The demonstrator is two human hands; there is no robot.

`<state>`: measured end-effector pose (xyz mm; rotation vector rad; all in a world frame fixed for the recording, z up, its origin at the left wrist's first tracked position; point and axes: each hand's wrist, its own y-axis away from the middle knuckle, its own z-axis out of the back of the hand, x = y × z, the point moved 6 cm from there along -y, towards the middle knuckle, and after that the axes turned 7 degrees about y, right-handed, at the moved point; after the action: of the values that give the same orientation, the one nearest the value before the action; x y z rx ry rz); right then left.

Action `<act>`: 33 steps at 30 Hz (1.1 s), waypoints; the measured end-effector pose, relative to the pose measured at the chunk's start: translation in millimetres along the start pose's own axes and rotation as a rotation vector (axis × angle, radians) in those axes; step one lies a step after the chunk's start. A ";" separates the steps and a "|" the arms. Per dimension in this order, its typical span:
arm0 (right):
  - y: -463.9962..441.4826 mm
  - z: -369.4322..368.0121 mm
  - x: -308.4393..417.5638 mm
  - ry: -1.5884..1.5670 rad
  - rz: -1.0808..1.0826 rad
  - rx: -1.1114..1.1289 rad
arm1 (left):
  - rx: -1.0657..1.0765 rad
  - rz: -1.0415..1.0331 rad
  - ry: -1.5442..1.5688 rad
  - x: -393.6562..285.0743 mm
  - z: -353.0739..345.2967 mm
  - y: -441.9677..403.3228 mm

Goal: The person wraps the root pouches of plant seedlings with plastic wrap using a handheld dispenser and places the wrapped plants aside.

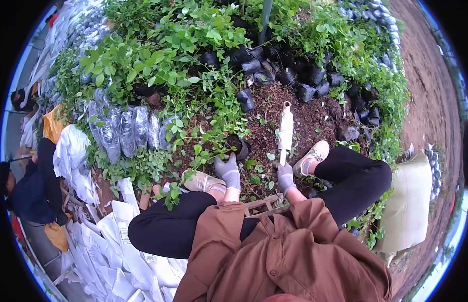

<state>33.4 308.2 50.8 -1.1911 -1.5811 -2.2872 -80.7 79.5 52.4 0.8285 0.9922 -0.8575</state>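
My left hand, in a grey glove, is closed at the base of a leafy seedling. Just beyond its fingers lies a black grow bag with dark soil at its mouth. My right hand, also gloved, grips the lower end of a roll of white film. The roll points away from me, with the open end of its tube at the top. Fingertips of the left hand are partly hidden by leaves.
Seedlings in black bags crowd the far side. Film-wrapped bundles stand at left, above white sheets and sacks. A stuffed pale sack sits at right. Another person is at far left. A post rises ahead.
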 end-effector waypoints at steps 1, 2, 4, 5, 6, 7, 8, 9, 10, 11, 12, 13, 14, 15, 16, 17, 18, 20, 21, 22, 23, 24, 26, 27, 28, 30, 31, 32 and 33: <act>19.1 -8.0 18.5 0.034 0.063 0.041 | 0.027 -0.050 -0.070 -4.3 -4.6 0.8; 31.2 -12.4 23.4 0.068 0.121 0.083 | 0.054 -0.070 -0.083 -17.5 -7.3 4.8; 29.4 -20.8 15.4 0.319 0.433 0.082 | 0.110 -0.108 -0.114 -52.3 -7.5 15.8; 32.4 -19.0 8.7 0.430 0.478 0.046 | 0.119 -0.149 -0.130 -27.1 -14.2 12.6; 46.9 -21.7 17.8 0.539 0.522 0.008 | 0.190 -0.202 -0.168 -54.0 -10.8 19.1; 57.8 -24.4 24.0 0.650 0.532 -0.029 | 0.211 -0.234 -0.187 -44.4 -15.3 19.0; 64.1 -26.5 27.8 0.745 0.504 -0.033 | 0.235 -0.263 -0.211 -33.9 -18.2 19.3; 68.4 -28.0 30.1 0.840 0.475 -0.037 | 0.294 -0.308 -0.120 -45.1 -14.5 24.1; 71.7 -29.1 32.5 0.934 0.445 -0.042 | 0.347 -0.086 -0.046 -37.6 -15.7 22.6; 72.0 -29.4 33.5 0.979 0.380 -0.009 | 0.285 -0.129 -0.045 -21.0 -18.2 15.6; 72.5 -28.7 34.9 0.992 0.407 -0.030 | 0.225 -0.175 -0.043 2.9 -23.3 7.7; 71.4 -27.3 35.4 1.004 0.436 -0.052 | 0.282 0.120 0.111 -6.1 -19.4 10.1; 70.3 -25.5 35.8 1.017 0.463 -0.076 | 0.336 0.416 0.265 -18.3 -16.8 19.0; 70.8 -23.7 38.2 1.028 0.488 -0.100 | 0.288 0.295 0.441 -27.0 -20.8 18.8; 71.0 -23.4 40.2 1.065 0.524 -0.109 | 0.311 0.253 0.401 -28.9 -24.4 19.9; 71.0 -23.6 41.3 1.100 0.555 -0.119 | 0.336 0.212 0.357 -30.1 -27.1 20.3; 72.6 -24.3 43.3 1.134 0.585 -0.128 | 0.362 0.173 0.312 -37.1 -27.8 21.1; 79.9 -25.0 50.7 1.071 0.645 -0.104 | 0.280 0.181 0.049 1.9 -31.1 8.6; 79.5 -24.3 50.9 1.029 0.647 -0.092 | 0.317 0.201 0.173 -3.2 -30.8 8.5; 78.5 -23.7 52.3 0.987 0.649 -0.083 | 0.354 0.220 0.298 -11.8 -30.8 8.9; 75.6 -20.4 50.1 0.924 0.570 -0.084 | 0.328 0.224 0.281 -19.0 -25.4 8.3; 74.0 -17.1 47.6 0.847 0.570 -0.153 | 0.299 0.230 0.263 -16.8 -21.4 8.4; 59.8 -8.0 38.9 0.716 0.408 -0.157 | 0.279 0.374 0.483 -6.7 -20.1 9.5; 63.7 -6.2 51.1 0.694 0.407 -0.143 | 0.248 0.336 0.382 7.8 -24.5 5.7; 56.2 -6.6 49.6 0.712 0.446 -0.155 | 0.219 0.300 0.281 12.1 -27.7 4.0; 42.6 -9.0 48.1 0.744 0.519 -0.185 | 0.218 0.300 0.431 14.9 -33.2 4.6; 38.5 -11.7 47.8 0.782 0.512 -0.202 | 0.217 0.300 0.503 12.9 -33.8 5.3; 34.2 -16.9 44.6 0.816 0.475 -0.174 | 0.216 0.355 0.527 13.7 -35.3 4.9; 27.7 -22.7 38.2 0.848 0.439 -0.143 | 0.213 0.409 0.550 23.0 -38.0 2.5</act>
<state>8.9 289.2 93.1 -0.3909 -0.7694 -2.1598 -84.9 109.0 19.4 1.4413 1.1568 -0.3854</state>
